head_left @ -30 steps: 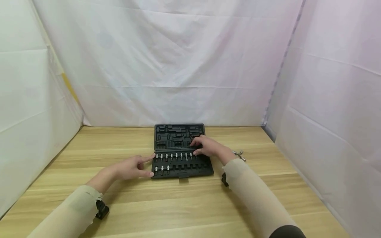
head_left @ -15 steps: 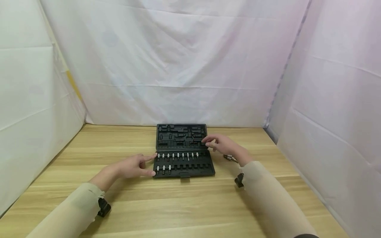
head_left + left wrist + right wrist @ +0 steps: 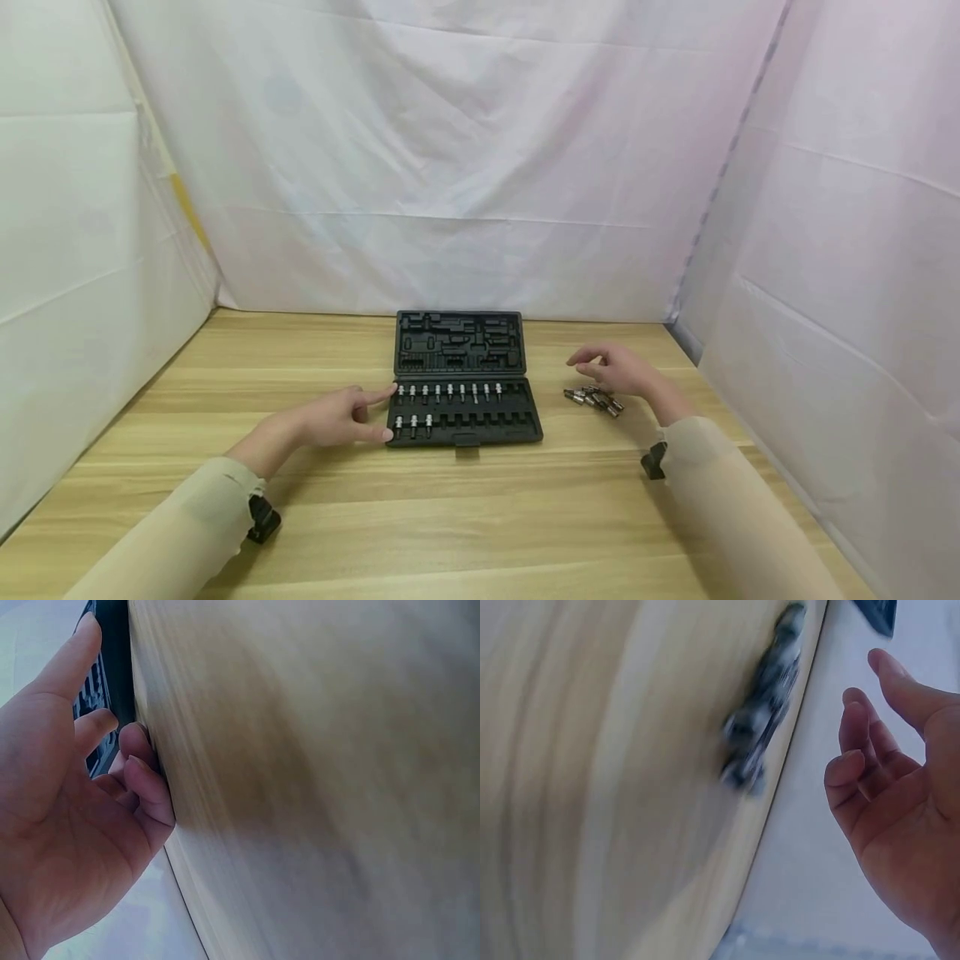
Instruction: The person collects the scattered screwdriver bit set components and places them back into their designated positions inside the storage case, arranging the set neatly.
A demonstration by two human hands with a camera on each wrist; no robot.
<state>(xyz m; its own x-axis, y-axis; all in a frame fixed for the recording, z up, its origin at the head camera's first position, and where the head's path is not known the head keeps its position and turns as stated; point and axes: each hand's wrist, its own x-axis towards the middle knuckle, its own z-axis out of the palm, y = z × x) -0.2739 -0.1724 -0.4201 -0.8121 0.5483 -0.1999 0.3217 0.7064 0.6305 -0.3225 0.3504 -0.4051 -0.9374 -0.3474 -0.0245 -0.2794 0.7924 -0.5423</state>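
Observation:
A black socket case lies unfolded on the table, its moulded lid leaning up at the back. Silver bit sockets fill most of the upper row, and three more sit at the left of the lower row. My left hand touches the case's left edge with index finger and thumb stretched out. In the left wrist view its other fingers are bent loosely. My right hand hovers with nothing in it, right by a small pile of loose bit sockets on the table.
The wooden table carries the case near its middle. White cloth walls stand at the back and both sides. Black wrist cameras hang under both sleeves. To the right of the lower row's three sockets, bare slots show.
My right hand has moved from the case's upper right to the right, over the loose bit sockets, uncovering the right end of the upper row. My left hand keeps its place at the case.

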